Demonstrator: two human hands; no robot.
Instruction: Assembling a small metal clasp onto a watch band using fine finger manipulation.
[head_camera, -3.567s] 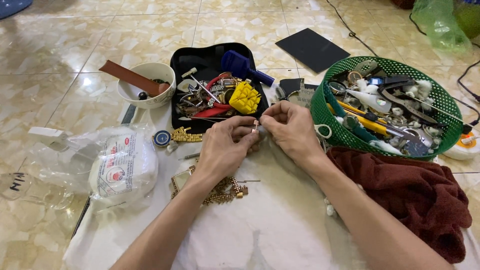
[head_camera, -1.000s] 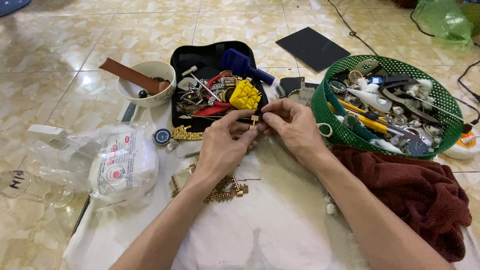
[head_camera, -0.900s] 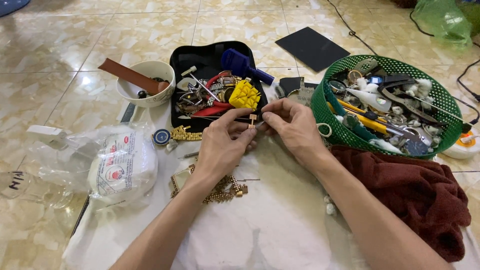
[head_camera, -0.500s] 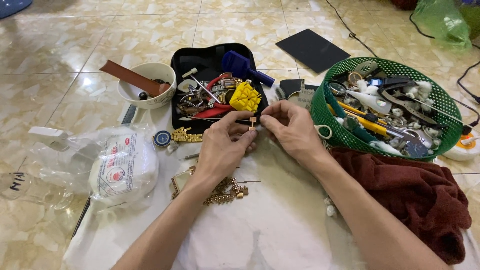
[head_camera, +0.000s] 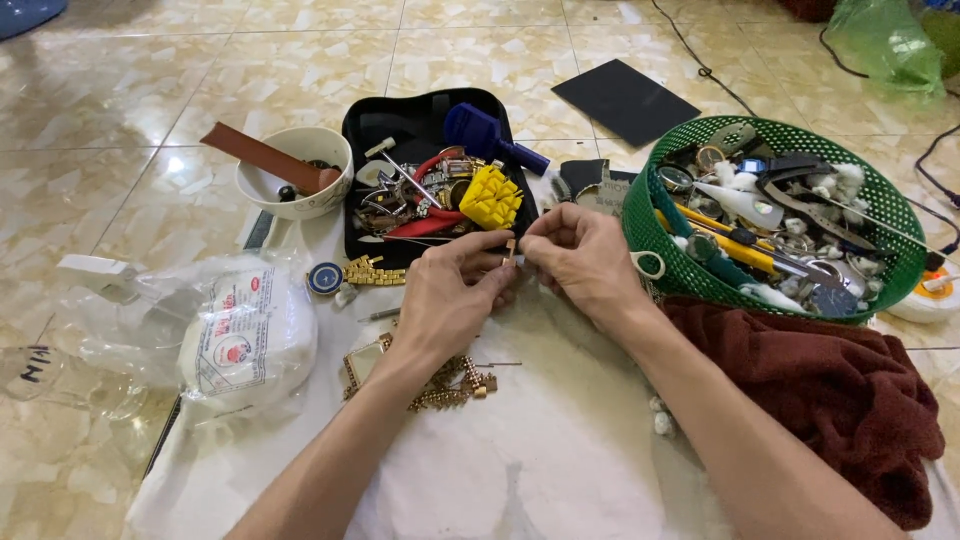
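Just at 6 o'clock of the black tray (head_camera: 360, 130), both my hands, left (head_camera: 450, 300) and right (head_camera: 580, 258), pinch a tiny gold link (head_camera: 509, 248). It could slip and get lost among the tools.

White labelled plastic bag (head_camera: 245, 340), left
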